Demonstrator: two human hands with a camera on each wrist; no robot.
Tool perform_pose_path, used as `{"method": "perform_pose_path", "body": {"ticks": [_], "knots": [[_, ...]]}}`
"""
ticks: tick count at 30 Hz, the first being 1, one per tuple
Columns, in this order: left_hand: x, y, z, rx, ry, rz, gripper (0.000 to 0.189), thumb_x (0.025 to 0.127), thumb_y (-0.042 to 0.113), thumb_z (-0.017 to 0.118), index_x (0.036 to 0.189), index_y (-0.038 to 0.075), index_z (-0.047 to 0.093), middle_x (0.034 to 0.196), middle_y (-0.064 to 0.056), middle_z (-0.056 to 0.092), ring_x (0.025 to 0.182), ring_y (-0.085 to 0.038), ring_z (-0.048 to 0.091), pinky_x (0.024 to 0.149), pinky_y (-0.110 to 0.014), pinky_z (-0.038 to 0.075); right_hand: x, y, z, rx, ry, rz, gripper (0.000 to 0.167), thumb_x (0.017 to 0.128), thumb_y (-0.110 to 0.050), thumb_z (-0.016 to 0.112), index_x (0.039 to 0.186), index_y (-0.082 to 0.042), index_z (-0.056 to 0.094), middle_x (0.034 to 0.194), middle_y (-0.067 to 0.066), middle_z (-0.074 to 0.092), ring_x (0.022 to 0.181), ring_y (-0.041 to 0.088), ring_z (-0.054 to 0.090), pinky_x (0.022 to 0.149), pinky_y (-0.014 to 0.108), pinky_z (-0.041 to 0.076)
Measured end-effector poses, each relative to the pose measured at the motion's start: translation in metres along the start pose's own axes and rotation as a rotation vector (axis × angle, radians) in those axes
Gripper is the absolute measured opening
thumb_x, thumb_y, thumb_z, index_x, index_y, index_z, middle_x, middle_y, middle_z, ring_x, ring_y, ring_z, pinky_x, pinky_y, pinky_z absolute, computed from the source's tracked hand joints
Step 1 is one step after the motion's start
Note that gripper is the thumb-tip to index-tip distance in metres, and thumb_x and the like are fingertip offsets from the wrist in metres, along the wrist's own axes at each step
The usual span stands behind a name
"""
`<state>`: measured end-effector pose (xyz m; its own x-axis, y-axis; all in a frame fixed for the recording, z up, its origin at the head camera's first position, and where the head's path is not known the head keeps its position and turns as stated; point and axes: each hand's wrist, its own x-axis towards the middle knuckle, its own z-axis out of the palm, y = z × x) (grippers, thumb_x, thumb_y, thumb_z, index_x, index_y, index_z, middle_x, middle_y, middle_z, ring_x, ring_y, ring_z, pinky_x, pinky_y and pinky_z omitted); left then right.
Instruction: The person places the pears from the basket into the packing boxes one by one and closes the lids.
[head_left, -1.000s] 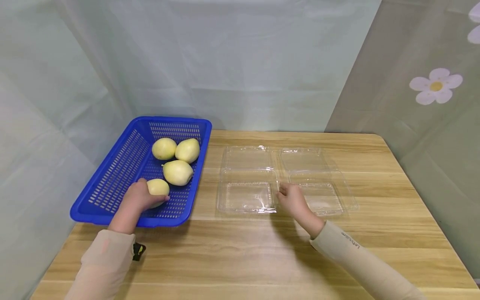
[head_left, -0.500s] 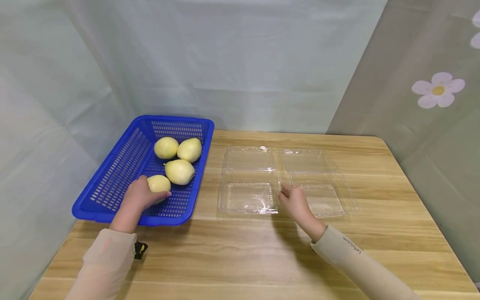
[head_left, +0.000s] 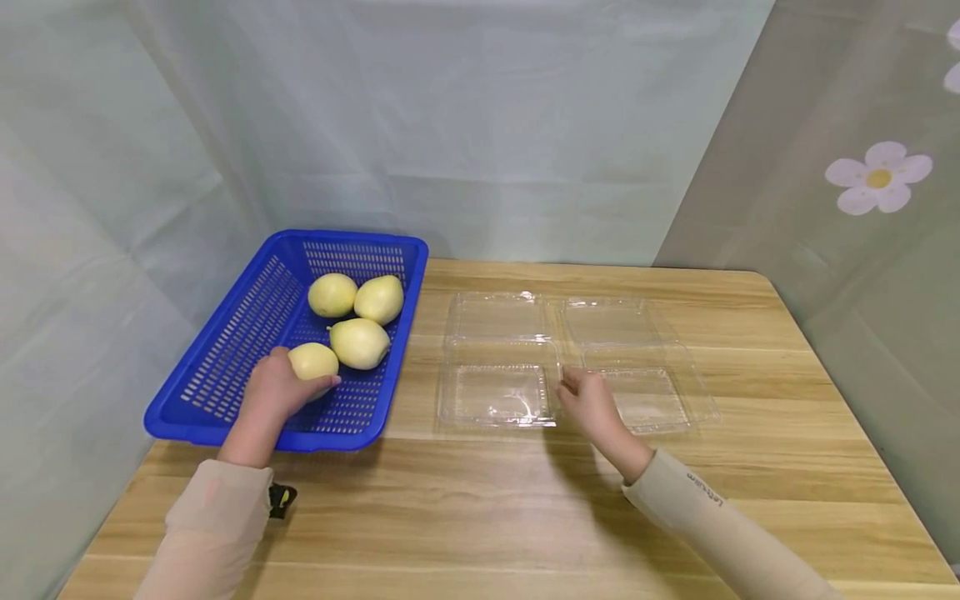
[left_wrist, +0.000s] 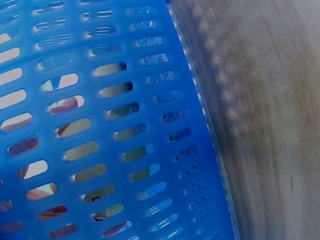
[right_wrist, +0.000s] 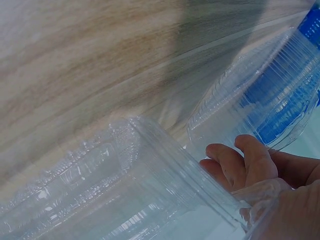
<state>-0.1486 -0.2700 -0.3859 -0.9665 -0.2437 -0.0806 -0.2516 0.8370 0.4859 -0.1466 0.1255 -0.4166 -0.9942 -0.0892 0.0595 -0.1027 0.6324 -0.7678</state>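
Observation:
My left hand [head_left: 277,387] grips a pale yellow pear [head_left: 313,361] inside the blue plastic basket [head_left: 168,429], fingers and thumb around its sides. Three more pears lie behind it: a near pear [head_left: 360,343], a back-left pear [head_left: 332,296] and a back-right pear [head_left: 379,300]. In the left wrist view the basket wall [left_wrist: 107,145] hides most of the hand. My right hand [head_left: 595,406] rests with loosely curled fingers [right_wrist: 256,155] between two opened clear plastic boxes, the left box [head_left: 495,392] and the right box [head_left: 645,400]. Its fingertips are right at the left box's rim.
The wooden table [head_left: 465,517] carries the basket on the left and the boxes at centre right, their lids folded back. A small black object [head_left: 281,501] shows beside the left cuff. A pale curtain [head_left: 480,150] hangs behind the table.
The gripped pear has shifted slightly up and back in the basket with my left hand. My right hand keeps its place between the boxes, and the head view has tilted a little.

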Motion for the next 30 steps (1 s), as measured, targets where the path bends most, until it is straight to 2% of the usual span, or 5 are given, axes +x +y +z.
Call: {"method": "perform_pose_path", "body": {"ticks": [6,19,30], "knots": [[-0.0025,0.0014,-0.0012,-0.02,0.017,-0.002,0.086,0.075,0.033,0.077,0.124,-0.023,0.035,0.111,-0.043,0.048,0.099,-0.054,0.049,0.081,-0.06,0.043,-0.0002,0.0,0.0001,0.009,-0.003,-0.002,0.034,0.084,0.01,0.057,0.117,0.021,0.054,0.11,0.035,0.06,0.101,0.043,0.063,0.084,0.041,0.055],[-0.002,0.002,0.0001,-0.078,0.108,-0.008,0.088,0.076,0.032,0.077,0.131,-0.02,0.034,0.119,-0.042,0.047,0.108,-0.055,0.046,0.086,-0.062,0.041,-0.0008,0.0022,-0.001,0.03,-0.007,0.001,0.036,0.085,0.009,0.057,0.118,0.021,0.052,0.113,0.036,0.058,0.105,0.043,0.061,0.087,0.043,0.053],[-0.0032,0.0042,-0.0006,-0.085,0.203,0.024,0.086,0.073,0.031,0.078,0.13,-0.02,0.037,0.119,-0.041,0.048,0.109,-0.055,0.047,0.089,-0.063,0.04,0.0008,0.0018,-0.0007,0.042,-0.01,-0.015,0.035,0.086,0.01,0.056,0.119,0.022,0.051,0.114,0.037,0.057,0.105,0.044,0.061,0.087,0.043,0.053]]}}
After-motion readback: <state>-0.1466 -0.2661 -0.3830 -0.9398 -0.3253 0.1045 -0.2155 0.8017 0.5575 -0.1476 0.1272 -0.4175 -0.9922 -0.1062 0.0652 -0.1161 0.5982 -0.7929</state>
